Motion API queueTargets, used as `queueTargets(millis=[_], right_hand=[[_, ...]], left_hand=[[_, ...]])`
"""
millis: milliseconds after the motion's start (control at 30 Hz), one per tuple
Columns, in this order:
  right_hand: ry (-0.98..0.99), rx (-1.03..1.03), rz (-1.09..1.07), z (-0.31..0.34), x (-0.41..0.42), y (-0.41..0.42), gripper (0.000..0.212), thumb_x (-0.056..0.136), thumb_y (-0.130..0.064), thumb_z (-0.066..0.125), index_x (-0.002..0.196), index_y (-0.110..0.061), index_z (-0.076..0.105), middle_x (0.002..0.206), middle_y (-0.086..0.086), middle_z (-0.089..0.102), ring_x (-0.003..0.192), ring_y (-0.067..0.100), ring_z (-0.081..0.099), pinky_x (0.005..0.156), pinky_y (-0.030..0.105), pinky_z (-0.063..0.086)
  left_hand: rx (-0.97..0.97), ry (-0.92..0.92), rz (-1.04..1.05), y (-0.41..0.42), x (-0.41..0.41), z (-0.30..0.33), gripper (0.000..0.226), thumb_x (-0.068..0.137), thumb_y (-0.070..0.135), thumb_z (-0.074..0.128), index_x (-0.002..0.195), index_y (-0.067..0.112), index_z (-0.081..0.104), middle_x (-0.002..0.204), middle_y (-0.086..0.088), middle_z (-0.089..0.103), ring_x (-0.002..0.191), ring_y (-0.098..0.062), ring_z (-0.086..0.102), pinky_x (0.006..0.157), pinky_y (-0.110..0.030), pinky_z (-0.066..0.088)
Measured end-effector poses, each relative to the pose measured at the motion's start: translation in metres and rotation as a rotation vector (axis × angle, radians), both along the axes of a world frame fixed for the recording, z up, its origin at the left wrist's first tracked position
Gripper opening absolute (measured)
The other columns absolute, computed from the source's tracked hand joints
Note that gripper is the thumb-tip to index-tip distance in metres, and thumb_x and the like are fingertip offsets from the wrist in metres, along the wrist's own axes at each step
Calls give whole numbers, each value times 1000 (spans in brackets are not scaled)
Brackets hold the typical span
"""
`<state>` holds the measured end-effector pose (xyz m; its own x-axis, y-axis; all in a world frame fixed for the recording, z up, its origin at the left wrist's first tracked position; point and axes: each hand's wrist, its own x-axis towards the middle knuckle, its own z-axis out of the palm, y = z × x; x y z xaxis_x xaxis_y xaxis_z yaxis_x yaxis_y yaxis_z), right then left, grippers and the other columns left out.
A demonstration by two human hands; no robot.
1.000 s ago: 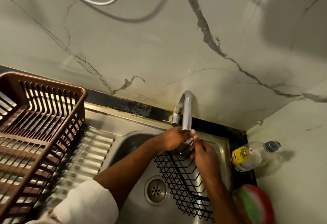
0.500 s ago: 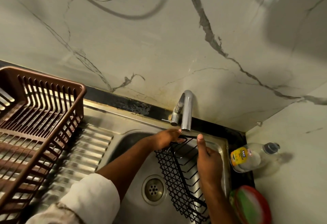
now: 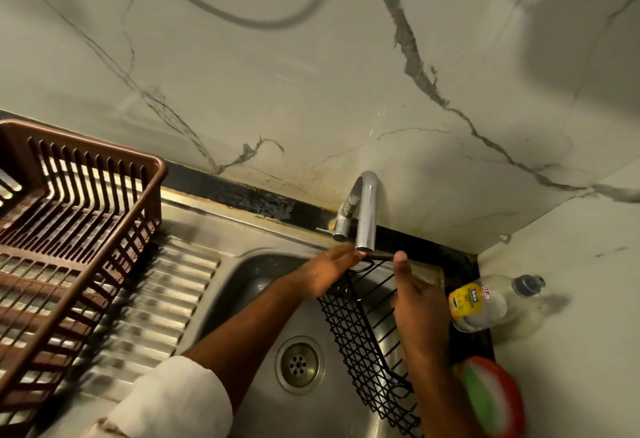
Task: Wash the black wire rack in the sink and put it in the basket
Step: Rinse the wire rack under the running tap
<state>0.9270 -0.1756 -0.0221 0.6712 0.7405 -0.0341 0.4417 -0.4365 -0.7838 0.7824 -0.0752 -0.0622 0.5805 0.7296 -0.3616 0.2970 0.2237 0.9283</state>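
The black wire rack (image 3: 360, 337) stands tilted in the right part of the steel sink (image 3: 242, 285), its far rim just under the faucet spout (image 3: 367, 209). My left hand (image 3: 329, 271) holds the rack's far left corner, fingers reaching along the rim below the spout. My right hand (image 3: 414, 306) grips the rack's right side, thumb pointing up against the far rim. The brown plastic basket (image 3: 152, 174) sits on the ribbed drainboard to the left. Both hands are well apart from it.
A drain (image 3: 299, 365) lies in the sink floor left of the rack. A clear bottle with a yellow label (image 3: 485, 302) lies on the counter at right, a red and green round object (image 3: 491, 399) below it. Marble wall behind; a white cable hangs above.
My hands, together under the spout a second ago, have spread apart along the rack's far rim. The right thumb has slid to the right.
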Motion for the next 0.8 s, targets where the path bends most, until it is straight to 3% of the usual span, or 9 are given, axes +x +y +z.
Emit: queueTargets(millis=[100, 167, 267, 367, 433, 500, 567, 667, 800], right_hand=[[6, -21, -12, 6, -6, 0, 80, 83, -83, 37, 43, -15, 49, 44, 4, 50, 49, 29, 51, 55, 38, 40], [-24, -68, -26, 9, -12, 1, 82, 87, -77, 37, 58, -6, 64, 58, 15, 63, 60, 35, 62, 59, 39, 48], [-54, -115, -78, 9, -17, 4, 84, 90, -75, 36, 71, 0, 69, 69, 18, 66, 70, 31, 65, 66, 42, 54], [-5, -86, -106, 10, -19, 5, 80, 94, -71, 37, 66, -2, 67, 62, 15, 63, 64, 31, 64, 57, 31, 42], [11, -71, -67, 10, -20, 6, 71, 98, -64, 36, 57, -13, 63, 52, 3, 60, 58, 26, 64, 54, 27, 40], [44, -66, -45, 7, -23, 5, 69, 97, -66, 34, 57, -19, 65, 51, -1, 63, 59, 23, 68, 55, 27, 48], [97, -59, -95, 5, -24, 4, 74, 91, -74, 32, 61, -16, 67, 53, 4, 66, 55, 25, 68, 59, 35, 52], [204, -52, -164, 13, -23, 0, 68, 86, -76, 35, 67, -17, 63, 58, 7, 65, 57, 29, 65, 66, 40, 52], [419, 4, -226, 14, -21, -7, 58, 86, -72, 45, 74, -18, 60, 58, 6, 50, 53, 20, 53, 68, 37, 46]], left_hand=[[61, -46, -17, -12, -2, 13, 53, 102, 58, 40, 142, 26, 54, 140, 1, 56, 125, -12, 51, 108, -35, 41], [94, -85, -55, -19, -1, 24, 56, 102, 59, 40, 143, 25, 54, 141, 1, 57, 126, -12, 51, 103, -29, 42], [148, -94, -73, -26, 3, 34, 59, 101, 64, 38, 141, 25, 57, 139, -1, 59, 124, -12, 52, 98, -30, 41], [289, -11, 5, -29, 10, 42, 52, 100, 70, 33, 107, 31, 68, 99, 2, 69, 89, -10, 62, 84, -35, 51], [482, 0, 68, -36, 18, 38, 49, 100, 72, 33, 83, 37, 63, 73, 9, 61, 68, -6, 59, 72, -37, 55], [588, -38, 177, -43, 24, 31, 49, 101, 70, 35, 77, 38, 63, 65, 13, 58, 62, -4, 58, 64, -33, 53], [540, -158, 255, -41, 25, 23, 46, 103, 62, 41, 77, 35, 67, 58, 16, 54, 55, -2, 54, 57, -26, 44], [465, -238, 252, -34, 16, 1, 49, 104, 56, 40, 101, 21, 74, 67, 18, 61, 65, -1, 59, 61, -25, 46], [495, -153, 237, -23, 6, -25, 57, 104, 62, 33, 114, 22, 73, 104, 2, 74, 101, -12, 69, 88, -45, 57]])
